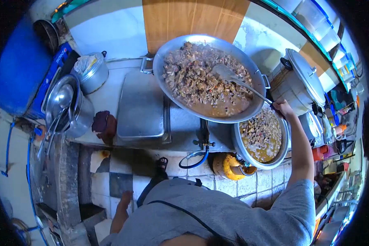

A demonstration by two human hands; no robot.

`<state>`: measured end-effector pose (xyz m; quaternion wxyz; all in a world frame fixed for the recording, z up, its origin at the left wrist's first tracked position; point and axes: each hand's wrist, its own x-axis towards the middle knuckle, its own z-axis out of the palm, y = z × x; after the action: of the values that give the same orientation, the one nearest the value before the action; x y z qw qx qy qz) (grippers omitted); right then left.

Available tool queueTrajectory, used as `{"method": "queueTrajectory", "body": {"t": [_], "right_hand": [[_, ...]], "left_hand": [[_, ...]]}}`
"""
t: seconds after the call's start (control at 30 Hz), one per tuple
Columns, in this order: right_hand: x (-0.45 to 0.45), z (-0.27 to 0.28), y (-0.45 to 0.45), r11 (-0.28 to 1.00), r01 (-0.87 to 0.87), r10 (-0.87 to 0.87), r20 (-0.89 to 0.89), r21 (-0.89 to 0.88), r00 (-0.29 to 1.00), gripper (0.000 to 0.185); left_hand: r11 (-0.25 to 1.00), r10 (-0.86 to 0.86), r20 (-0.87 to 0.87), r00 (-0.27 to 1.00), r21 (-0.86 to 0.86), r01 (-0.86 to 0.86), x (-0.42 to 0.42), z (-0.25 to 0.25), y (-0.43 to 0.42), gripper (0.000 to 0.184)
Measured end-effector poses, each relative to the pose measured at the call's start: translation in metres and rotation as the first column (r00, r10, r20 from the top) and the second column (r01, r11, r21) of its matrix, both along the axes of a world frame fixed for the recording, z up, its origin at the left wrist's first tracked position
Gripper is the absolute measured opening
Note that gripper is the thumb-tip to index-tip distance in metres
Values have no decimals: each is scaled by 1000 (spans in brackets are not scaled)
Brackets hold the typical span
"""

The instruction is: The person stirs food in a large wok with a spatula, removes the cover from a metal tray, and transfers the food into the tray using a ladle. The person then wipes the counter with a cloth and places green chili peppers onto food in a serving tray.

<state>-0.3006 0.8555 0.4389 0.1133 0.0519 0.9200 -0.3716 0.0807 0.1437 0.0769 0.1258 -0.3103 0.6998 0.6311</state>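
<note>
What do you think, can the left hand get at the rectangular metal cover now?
Probably yes: the left hand hangs low, and nothing visible blocks its way up to the rectangular metal cover.

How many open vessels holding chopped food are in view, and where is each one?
2. The wide pan is centre, near the wall; the smaller pot is at its lower right, partly hidden by it. The lidded pot farther right hides its contents.
</note>
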Motion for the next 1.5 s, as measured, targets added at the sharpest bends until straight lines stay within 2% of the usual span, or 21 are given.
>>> {"method": "queueTrajectory", "body": {"t": [0.03, 0.07, 0.13, 0.27, 0.4, 0.43, 0.47, 0.53, 0.63, 0.7, 0.73, 0.87, 1.0, 1.1, 1.13, 1.2, 1.23, 1.27, 1.3, 1.37, 1.5], "right_hand": [[7, -3, 0, 986, 9, 3, 77, -164, 997, 25], [11, -8, 4, 986, 5, 9, 83, -169, 997, 25], [17, -17, 19, 989, 45, -38, 47, -138, 998, 24], [34, -24, 30, 988, 102, -101, 18, -115, 995, 24], [50, -18, 4, 974, 150, -141, 60, -168, 988, 27], [47, -12, -5, 979, 173, -166, -69, 107, 984, 25], [46, -2, -20, 905, 221, -155, -201, 363, 967, 24], [43, 19, -42, 560, 374, -41, -426, 739, 904, 26], [47, 49, -55, 507, 423, -39, -471, 751, 881, 22], [55, 66, -69, 478, 313, 78, -395, 820, 915, 23], [54, 69, -69, 476, 316, 75, -395, 821, 916, 23], [38, 71, -74, 370, 324, 80, -378, 870, 922, 22], [42, 91, -115, 431, 270, 103, -344, 861, 933, 23], [22, 50, -80, 552, 196, 135, -318, 810, 938, 26], [20, 45, -71, 554, 198, 138, -324, 808, 936, 26], [17, 36, -55, 832, 101, -37, -127, 546, 991, 29], [17, 26, -42, 944, 90, -71, -71, 318, 995, 28], [18, 15, -29, 993, 93, -92, -7, 67, 996, 29], [18, 3, -17, 994, 93, -93, -11, 64, 996, 29], [21, -14, 0, 990, 130, -133, -54, -60, 990, 26], [32, -27, 17, 980, 167, -178, -93, -112, 980, 26]], "left_hand": [[985, -123, -210, 970, -146, 94, 30, 0, -1, 20], [940, -271, -388, 881, -304, 154, 55, 0, -3, 17], [778, -578, -597, 556, -608, 157, 85, 2, -1, 13], [791, -561, -591, 580, -589, 165, 149, -8, -7, 12], [810, -536, -587, 607, -560, 174, 134, -23, 1, 12], [812, -532, -585, 612, -556, 175, 128, -24, 3, 12], [811, -533, -581, 615, -557, 176, 116, -22, -3, 12], [803, -544, -572, 614, -567, 183, 95, -15, -11, 12], [788, -571, -557, 603, -579, 210, 67, -3, -25, 12], [784, -581, -553, 598, -577, 228, 54, -9, -40, 12], [785, -581, -549, 601, -574, 235, 58, -12, -50, 12], [791, -567, -524, 636, -563, 241, 107, -23, -63, 12], [785, -557, -490, 670, -574, 233, 161, -23, -66, 12], [777, -566, -469, 678, -577, 249, 176, -32, -55, 12], [778, -562, -467, 682, -578, 246, 176, -35, -55, 12], [785, -547, -463, 697, -574, 234, 182, -40, -49, 12], [786, -542, -457, 705, -573, 232, 188, -41, -48, 12], [785, -540, -451, 711, -574, 233, 192, -42, -48, 12], [785, -539, -447, 714, -574, 234, 191, -41, -49, 12], [788, -538, -443, 717, -567, 240, 184, -45, -49, 12], [792, -539, -424, 728, -549, 267, 177, -37, -56, 12]]}}
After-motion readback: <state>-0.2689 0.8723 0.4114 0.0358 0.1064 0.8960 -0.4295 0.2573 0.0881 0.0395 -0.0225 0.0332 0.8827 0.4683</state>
